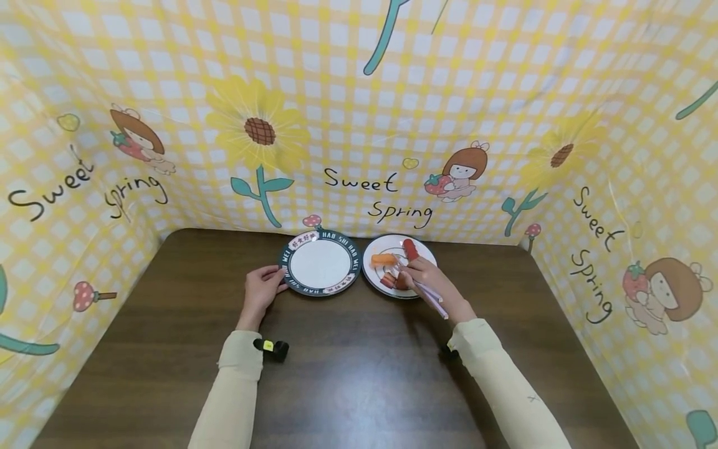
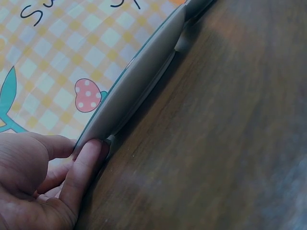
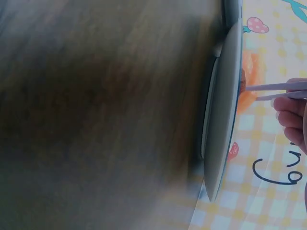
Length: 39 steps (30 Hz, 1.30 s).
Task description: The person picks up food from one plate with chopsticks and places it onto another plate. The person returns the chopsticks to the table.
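Note:
My left hand (image 1: 262, 288) pinches the left rim of a white plate (image 1: 320, 265) with a dark green lettered border. In the left wrist view its thumb (image 2: 79, 175) lies at the rim's underside, with a finger across the edge. Just to the right, a second white plate (image 1: 369, 278) bears several pieces of food: an orange piece (image 1: 383, 259), a long red piece (image 1: 411, 249) and reddish-brown pieces (image 1: 388, 280). Over that plate my right hand (image 1: 430, 279) holds a pair of pale purple chopsticks (image 1: 436, 302). Their tips reach down to the food, close by the orange piece.
Both plates stand side by side near the back edge of a dark wooden table (image 1: 348, 374). A yellow checked cloth (image 1: 359, 125) with flowers and lettering rises behind and at both sides. Black wrist straps with a camera (image 1: 275, 349) sit at the cuffs.

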Each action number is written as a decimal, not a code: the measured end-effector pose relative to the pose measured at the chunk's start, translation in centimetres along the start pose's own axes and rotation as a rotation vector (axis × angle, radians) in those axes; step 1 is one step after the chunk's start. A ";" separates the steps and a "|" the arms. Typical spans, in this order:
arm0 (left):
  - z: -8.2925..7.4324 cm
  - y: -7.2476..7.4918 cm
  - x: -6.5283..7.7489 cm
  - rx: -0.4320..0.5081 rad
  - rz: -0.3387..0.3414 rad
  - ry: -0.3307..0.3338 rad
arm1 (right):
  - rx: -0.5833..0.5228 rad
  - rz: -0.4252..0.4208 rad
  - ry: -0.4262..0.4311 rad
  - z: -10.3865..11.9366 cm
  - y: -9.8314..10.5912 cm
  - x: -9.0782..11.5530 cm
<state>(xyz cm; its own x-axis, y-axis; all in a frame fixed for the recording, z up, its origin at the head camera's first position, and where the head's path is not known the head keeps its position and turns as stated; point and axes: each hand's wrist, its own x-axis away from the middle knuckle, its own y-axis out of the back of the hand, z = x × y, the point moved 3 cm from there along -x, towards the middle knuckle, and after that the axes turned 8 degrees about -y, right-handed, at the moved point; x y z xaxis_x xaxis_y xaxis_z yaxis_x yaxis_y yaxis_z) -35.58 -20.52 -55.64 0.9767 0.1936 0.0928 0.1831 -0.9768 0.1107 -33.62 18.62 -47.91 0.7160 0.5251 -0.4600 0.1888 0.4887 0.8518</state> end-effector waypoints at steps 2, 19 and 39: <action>0.0 0.0 0.0 0.002 0.000 0.000 | 0.020 -0.002 0.016 0.1 0.1 0.0; -0.2 0.0 0.0 0.003 0.003 0.010 | -0.149 0.127 -0.102 0.4 1.4 -0.9; -0.3 0.0 -0.1 -0.004 0.004 0.006 | 0.075 0.031 0.062 -1.3 -0.3 -2.7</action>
<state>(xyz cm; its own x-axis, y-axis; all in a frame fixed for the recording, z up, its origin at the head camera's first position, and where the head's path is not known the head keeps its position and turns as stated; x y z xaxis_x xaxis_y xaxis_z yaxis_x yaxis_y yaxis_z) -35.69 -20.51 -55.38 0.9766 0.1905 0.0995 0.1789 -0.9772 0.1145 -36.49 17.99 -47.23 0.6797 0.5824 -0.4459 0.2190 0.4191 0.8811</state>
